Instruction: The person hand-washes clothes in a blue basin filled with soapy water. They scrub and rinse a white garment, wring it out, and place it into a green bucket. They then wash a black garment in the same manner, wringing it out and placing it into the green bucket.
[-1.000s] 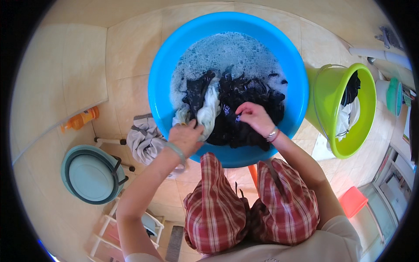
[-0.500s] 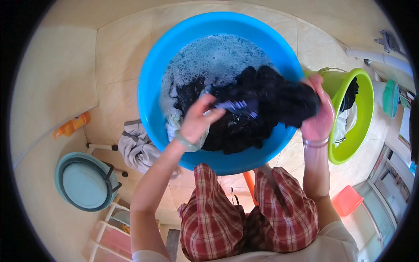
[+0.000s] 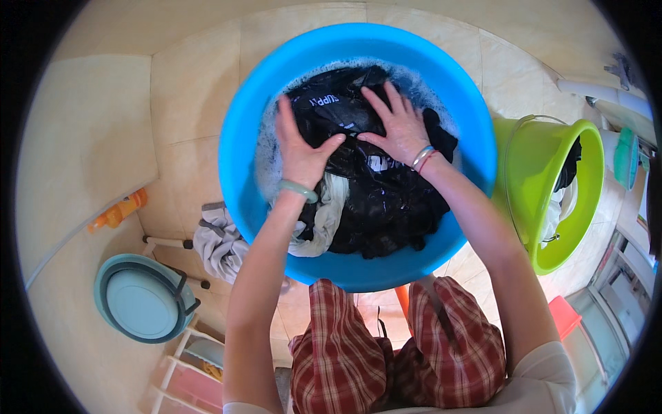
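A wet black garment [image 3: 386,207] with white print spreads over soapy water in the large blue basin [image 3: 238,138]. My left hand [image 3: 303,155], with a pale green bangle at its wrist, rests on the garment's left part, thumb and fingers apart. To the right, my right hand [image 3: 401,132] lies on the same garment with spread fingers; a silver bangle and a red cord circle that wrist. Neither hand grips the fabric. Beneath and beside my left wrist a whitish cloth [image 3: 329,217] shows, partly hidden. Foam [image 3: 265,172] rims the garment.
A lime-green bucket [image 3: 520,186] with dark and white clothes lies on its side at the right. Grey laundry [image 3: 219,241] sits left of the basin. Folded basins [image 3: 141,300], an orange bottle [image 3: 118,210] and a white rack [image 3: 172,366] are further left. A coral-red container [image 3: 564,317] stands lower right.
The black garment, held up between both hands before, now lies spread across the water and covers most of the foam. Both hands have let go and moved onto it, the right one leftward.
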Demonstrator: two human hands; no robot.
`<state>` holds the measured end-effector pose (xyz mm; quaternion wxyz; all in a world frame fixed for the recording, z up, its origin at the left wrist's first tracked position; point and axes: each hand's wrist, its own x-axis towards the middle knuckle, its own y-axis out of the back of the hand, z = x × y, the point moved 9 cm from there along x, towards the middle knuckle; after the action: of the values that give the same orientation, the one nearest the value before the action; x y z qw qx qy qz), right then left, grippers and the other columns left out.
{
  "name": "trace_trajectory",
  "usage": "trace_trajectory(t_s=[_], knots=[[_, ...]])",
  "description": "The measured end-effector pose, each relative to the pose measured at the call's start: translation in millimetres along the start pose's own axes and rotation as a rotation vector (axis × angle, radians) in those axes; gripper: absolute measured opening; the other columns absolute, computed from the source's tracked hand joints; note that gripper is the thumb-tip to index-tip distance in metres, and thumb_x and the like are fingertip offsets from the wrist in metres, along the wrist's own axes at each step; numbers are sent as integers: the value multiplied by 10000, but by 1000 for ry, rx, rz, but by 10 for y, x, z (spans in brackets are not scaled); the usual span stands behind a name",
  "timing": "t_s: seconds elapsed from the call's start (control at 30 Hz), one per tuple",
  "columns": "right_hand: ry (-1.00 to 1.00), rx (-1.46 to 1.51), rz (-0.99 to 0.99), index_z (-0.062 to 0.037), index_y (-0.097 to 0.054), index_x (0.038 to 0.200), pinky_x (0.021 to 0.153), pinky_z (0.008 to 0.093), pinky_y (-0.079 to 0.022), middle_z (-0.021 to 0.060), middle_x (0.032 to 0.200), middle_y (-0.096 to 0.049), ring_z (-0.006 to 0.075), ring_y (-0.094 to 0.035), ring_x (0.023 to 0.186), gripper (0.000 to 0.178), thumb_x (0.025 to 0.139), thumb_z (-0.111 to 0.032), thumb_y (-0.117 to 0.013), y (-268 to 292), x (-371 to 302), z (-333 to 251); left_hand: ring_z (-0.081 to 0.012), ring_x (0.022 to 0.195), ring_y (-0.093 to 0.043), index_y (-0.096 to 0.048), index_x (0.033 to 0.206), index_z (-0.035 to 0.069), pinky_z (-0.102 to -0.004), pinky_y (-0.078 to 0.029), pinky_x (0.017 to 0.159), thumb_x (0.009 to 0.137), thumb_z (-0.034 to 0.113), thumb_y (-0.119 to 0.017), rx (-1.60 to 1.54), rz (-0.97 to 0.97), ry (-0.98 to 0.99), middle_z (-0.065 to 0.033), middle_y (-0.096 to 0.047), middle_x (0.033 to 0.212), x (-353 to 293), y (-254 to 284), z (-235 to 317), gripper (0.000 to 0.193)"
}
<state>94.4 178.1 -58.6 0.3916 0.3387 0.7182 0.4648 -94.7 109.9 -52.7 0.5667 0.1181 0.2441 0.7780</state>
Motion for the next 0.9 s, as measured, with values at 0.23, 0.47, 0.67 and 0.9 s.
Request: trace_trajectory(t_s=[0.23,0.47,0.67,0.9], knots=[[-53,-112,-396,-83,-692,1081,820,527,-510,180,1112,-656,358,-655,1011,262,883,-227,-597,-855,453,21,-267,1300,-488,-505,1417,124,-341,-422,1049,784,-109,-636,-106,-225,104,-126,-503,1422,152,-463,-596,688],[-82,412,141,-15,-664,1029,790,472,-529,184,1051,-661,350,-667,910,239,835,-155,-655,-177,403,38,-237,1309,-464,-433,1465,135,-384,-381,1094,963,146,-613,-1189,39,447,-89,-515,1403,-143,-376,-187,534],[398,507,152,-115,-665,897,663,321,-519,55,875,-565,229,-612,827,220,752,-255,-756,876,-610,-1230,-290,1282,-503,-254,1549,254,-464,-389,1099,1028,322,-492,-1680,-326,745,-111,-478,1451,-213,-633,395,577],[517,398,341,-187,-573,698,550,282,-450,-12,870,-520,171,-534,744,233,685,-331,-755,903,-812,-1593,-172,1177,-534,-397,1454,78,-351,-417,1021,1020,284,-483,-1888,-587,463,-49,-573,1288,-285,-1007,263,488]])
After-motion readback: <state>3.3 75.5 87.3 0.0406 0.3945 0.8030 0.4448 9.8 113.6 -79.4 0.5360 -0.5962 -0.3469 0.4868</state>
